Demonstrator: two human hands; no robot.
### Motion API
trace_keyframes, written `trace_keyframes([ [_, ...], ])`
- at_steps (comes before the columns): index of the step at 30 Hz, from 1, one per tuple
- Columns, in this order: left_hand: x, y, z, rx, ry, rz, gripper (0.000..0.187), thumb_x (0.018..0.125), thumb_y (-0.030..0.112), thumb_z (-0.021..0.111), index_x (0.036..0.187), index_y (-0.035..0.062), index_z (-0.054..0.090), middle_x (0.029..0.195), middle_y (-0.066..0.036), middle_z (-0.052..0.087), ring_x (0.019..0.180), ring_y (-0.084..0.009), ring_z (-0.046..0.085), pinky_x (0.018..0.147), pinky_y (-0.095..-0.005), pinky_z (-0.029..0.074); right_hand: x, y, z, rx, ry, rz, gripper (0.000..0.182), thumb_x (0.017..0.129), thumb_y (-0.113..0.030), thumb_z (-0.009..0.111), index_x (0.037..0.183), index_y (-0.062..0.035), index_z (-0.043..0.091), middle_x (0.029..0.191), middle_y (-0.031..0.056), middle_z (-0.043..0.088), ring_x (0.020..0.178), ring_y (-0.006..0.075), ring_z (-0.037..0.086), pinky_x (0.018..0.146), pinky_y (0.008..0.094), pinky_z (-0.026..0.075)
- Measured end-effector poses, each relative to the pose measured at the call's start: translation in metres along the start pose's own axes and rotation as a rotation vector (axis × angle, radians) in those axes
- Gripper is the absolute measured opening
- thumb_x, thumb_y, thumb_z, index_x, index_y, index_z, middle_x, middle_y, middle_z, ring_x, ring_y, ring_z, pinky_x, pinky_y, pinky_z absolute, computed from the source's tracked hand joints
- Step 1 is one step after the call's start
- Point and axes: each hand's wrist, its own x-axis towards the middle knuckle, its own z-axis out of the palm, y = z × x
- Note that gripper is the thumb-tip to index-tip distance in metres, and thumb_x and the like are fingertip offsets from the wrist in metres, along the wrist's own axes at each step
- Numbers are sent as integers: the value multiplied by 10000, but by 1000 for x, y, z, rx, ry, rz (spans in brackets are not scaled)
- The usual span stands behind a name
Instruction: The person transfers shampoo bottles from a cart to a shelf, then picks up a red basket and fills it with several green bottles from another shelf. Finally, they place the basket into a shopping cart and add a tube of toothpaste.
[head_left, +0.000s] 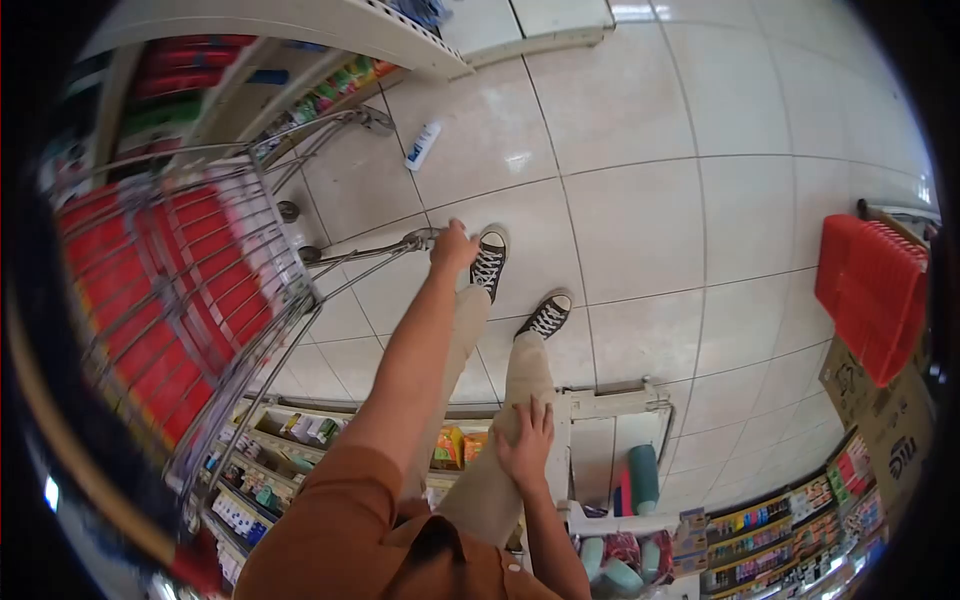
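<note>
My left hand (pixel 455 247) reaches down and forward over the floor, beside my left shoe (pixel 489 258). It holds nothing, and its thumb stands apart from the fingers. In this view it overlaps the wheel end of the shopping cart's frame (pixel 418 240). Beyond it, a white bottle with blue lettering (pixel 422 147) lies on its side on the floor tiles. My right hand (pixel 527 440) rests on my right knee with its fingers spread. My right shoe (pixel 547 316) is planted on the tiles.
The shopping cart (pixel 290 290), carrying large red packs (pixel 150 300), stands on my left. Stocked shelves (pixel 330 95) rise beyond it, and more shelves (pixel 750 540) stand behind me. Red plastic baskets (pixel 870 290) sit by cardboard boxes (pixel 895 430) at the far right.
</note>
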Motion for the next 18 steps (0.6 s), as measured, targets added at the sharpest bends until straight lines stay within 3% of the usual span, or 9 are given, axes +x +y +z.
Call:
trace_keyframes([
  [2,64,-22,9,-26,149,105,496,817,300,683,1185,34,483,1117,-223,602,1078,-365,571,905,-438,464,23,-14,-2,-22,-32,37,474,709,-203,744,1134,-77,573,1431,154,399,1362,444,248,1077,538,239],
  [6,161,-37,-10,80,162,136,523,855,253,646,1303,98,425,1230,-214,512,1159,-370,519,953,-446,451,56,-38,-3,-46,-87,67,401,712,-184,736,1077,-85,601,1430,133,410,1384,428,225,1090,537,209],
  [11,229,-18,-42,170,135,58,699,867,272,658,1445,297,267,1388,-223,364,1193,-392,491,975,-496,435,125,-55,13,33,-146,18,339,720,-170,722,1031,-88,616,1407,124,441,1374,418,261,1104,558,180],
  [14,267,-12,-55,146,185,8,767,864,244,668,1465,339,200,1445,-222,291,1218,-396,471,985,-513,426,178,-60,22,34,-149,-68,322,740,-188,698,1035,-85,622,1384,116,461,1362,411,288,1097,594,167],
  [17,291,-15,-50,267,305,122,807,853,216,681,1476,311,176,1421,-238,336,1229,-390,469,995,-519,420,220,-64,21,-8,-154,-137,324,723,-164,713,1025,-92,617,1359,121,474,1363,413,281,1105,571,175],
  [18,300,-15,-44,165,278,86,818,829,219,706,1464,235,191,1380,-238,384,1219,-381,483,989,-515,429,230,-62,23,12,-137,-151,327,732,-165,706,1036,-89,613,1348,119,477,1360,414,285,1101,576,179],
])
